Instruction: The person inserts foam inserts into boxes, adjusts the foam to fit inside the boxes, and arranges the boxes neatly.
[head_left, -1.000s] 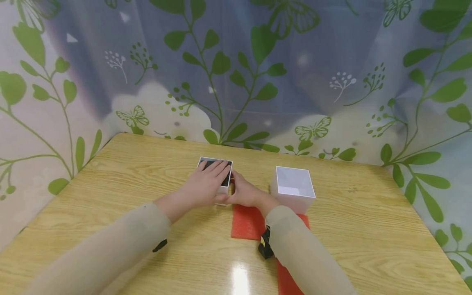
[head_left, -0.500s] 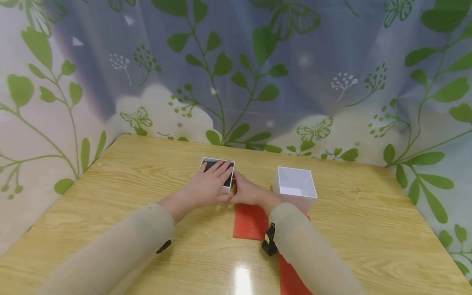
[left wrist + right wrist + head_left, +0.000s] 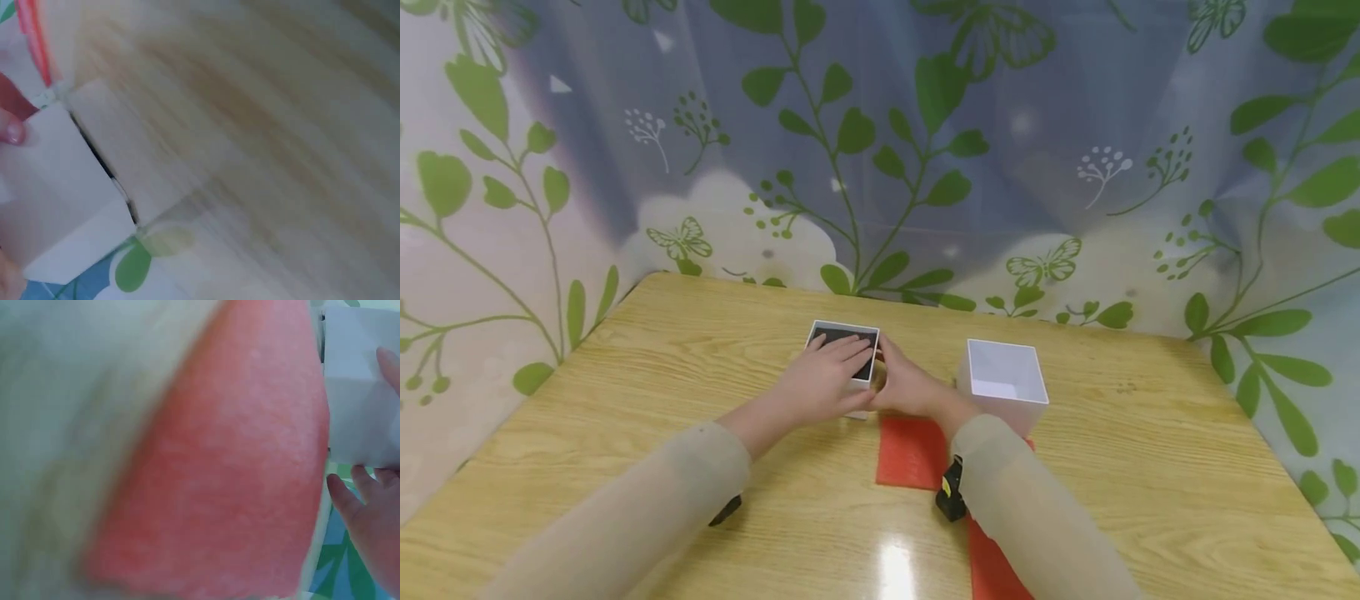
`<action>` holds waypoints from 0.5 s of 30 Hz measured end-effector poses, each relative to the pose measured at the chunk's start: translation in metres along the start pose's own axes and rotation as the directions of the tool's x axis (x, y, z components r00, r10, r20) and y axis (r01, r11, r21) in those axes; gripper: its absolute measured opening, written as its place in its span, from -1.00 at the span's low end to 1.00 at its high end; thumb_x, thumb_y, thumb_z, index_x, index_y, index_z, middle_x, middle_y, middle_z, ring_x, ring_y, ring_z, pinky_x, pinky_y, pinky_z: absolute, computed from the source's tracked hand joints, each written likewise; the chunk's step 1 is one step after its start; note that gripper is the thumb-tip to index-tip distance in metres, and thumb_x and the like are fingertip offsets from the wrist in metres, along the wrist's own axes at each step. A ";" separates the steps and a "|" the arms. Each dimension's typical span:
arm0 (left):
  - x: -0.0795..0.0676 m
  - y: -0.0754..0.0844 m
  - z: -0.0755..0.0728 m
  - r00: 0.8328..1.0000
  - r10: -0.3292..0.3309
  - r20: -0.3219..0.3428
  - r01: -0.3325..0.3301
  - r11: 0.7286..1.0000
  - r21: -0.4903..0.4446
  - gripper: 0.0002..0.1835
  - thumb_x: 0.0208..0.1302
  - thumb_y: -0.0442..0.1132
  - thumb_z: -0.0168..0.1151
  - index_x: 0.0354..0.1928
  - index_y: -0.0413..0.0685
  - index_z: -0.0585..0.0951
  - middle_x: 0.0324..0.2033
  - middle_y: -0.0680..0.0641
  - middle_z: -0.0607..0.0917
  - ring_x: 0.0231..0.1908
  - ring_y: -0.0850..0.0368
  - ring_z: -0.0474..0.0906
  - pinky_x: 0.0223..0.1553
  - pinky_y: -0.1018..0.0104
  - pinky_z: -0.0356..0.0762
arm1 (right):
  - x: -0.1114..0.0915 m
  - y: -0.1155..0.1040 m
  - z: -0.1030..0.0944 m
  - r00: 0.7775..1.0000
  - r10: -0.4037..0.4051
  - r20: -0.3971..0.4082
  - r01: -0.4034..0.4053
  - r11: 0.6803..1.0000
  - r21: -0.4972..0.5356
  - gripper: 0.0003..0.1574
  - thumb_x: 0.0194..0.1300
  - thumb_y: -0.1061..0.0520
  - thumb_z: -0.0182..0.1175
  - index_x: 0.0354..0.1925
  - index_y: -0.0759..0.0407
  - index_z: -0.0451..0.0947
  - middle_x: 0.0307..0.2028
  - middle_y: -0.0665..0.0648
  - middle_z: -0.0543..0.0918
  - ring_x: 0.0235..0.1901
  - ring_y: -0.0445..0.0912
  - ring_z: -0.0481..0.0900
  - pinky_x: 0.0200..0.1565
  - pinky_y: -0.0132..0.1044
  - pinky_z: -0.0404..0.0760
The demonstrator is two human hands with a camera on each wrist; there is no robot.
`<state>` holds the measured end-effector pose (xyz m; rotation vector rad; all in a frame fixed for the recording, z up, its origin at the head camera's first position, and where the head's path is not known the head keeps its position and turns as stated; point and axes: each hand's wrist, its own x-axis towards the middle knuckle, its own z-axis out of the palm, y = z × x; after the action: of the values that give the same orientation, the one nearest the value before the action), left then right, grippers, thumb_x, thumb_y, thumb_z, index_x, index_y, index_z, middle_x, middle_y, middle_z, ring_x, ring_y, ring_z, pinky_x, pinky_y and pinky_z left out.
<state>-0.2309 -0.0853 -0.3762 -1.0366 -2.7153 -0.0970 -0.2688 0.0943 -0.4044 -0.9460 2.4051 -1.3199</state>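
Note:
In the head view, a small white box (image 3: 862, 385) with a black inner surface (image 3: 831, 334) stands near the table's middle. My left hand (image 3: 820, 379) lies across its top, fingers stretched over the black surface. At the box's right side, my right hand (image 3: 910, 386) holds it, with fingertips at the far right corner and the thumb near the front. The two thumbs come close together at the front face. The left wrist view shows the white box (image 3: 62, 187) at its left edge; in the right wrist view the white box (image 3: 356, 419) is at the right.
A second white box (image 3: 1011, 408), open at the top, stands to the right. Red cloth (image 3: 912, 454) lies on the wooden table (image 3: 737, 517) beneath my right forearm and runs toward the front. A leaf-patterned curtain (image 3: 880, 167) hangs behind the table.
My left fingers have drawn back slightly toward me, so more of the black surface shows. The right hand keeps its place beside the white box. The camera view has shifted slightly.

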 end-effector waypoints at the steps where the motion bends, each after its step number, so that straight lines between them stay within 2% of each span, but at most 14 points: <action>1: -0.001 -0.001 0.000 1.000 0.015 -0.021 -0.015 1.000 -0.015 -0.38 0.28 0.09 0.11 0.23 -0.21 0.44 0.21 -0.13 0.45 0.26 -0.04 0.28 0.15 -0.20 0.20 | 0.000 -0.001 0.000 1.000 0.010 -0.003 -0.010 1.000 -0.010 0.24 -0.05 0.18 0.47 0.39 0.12 -0.12 0.33 0.18 0.11 0.33 0.01 0.08 0.29 -0.14 0.12; 4: -0.004 -0.002 0.000 0.997 0.050 -0.057 -0.052 0.998 -0.035 -0.41 0.27 0.05 0.16 0.19 -0.23 0.48 0.16 -0.14 0.50 0.23 -0.03 0.33 0.15 -0.20 0.22 | 0.000 -0.003 0.000 0.999 0.054 0.005 -0.054 0.998 -0.033 0.24 -0.07 0.10 0.49 0.38 0.07 -0.11 0.32 0.15 0.13 0.32 -0.03 0.10 0.29 -0.16 0.11; 8: -0.005 -0.002 0.001 0.996 0.074 -0.058 -0.075 0.997 -0.013 -0.43 0.30 0.06 0.11 0.19 -0.21 0.48 0.16 -0.13 0.49 0.22 -0.02 0.34 0.16 -0.16 0.23 | 0.000 -0.005 -0.001 0.995 0.097 0.021 -0.096 0.995 -0.025 0.25 -0.06 0.11 0.48 0.38 0.07 -0.13 0.33 0.15 0.09 0.33 0.00 0.09 0.30 -0.14 0.10; 15: -0.004 -0.002 0.003 0.992 0.085 -0.089 -0.082 0.996 0.031 -0.46 0.29 0.07 0.11 0.15 -0.17 0.53 0.13 -0.10 0.53 0.18 -0.02 0.38 0.15 -0.14 0.25 | -0.001 -0.005 -0.002 0.996 0.088 0.026 -0.087 0.996 -0.009 0.24 -0.04 0.16 0.46 0.39 0.09 -0.15 0.33 0.19 0.09 0.33 0.04 0.10 0.29 -0.11 0.10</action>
<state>-0.2301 -0.0885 -0.3800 -1.1090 -2.5820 -0.0892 -0.2676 0.0945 -0.3993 -0.8443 2.4045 -1.2605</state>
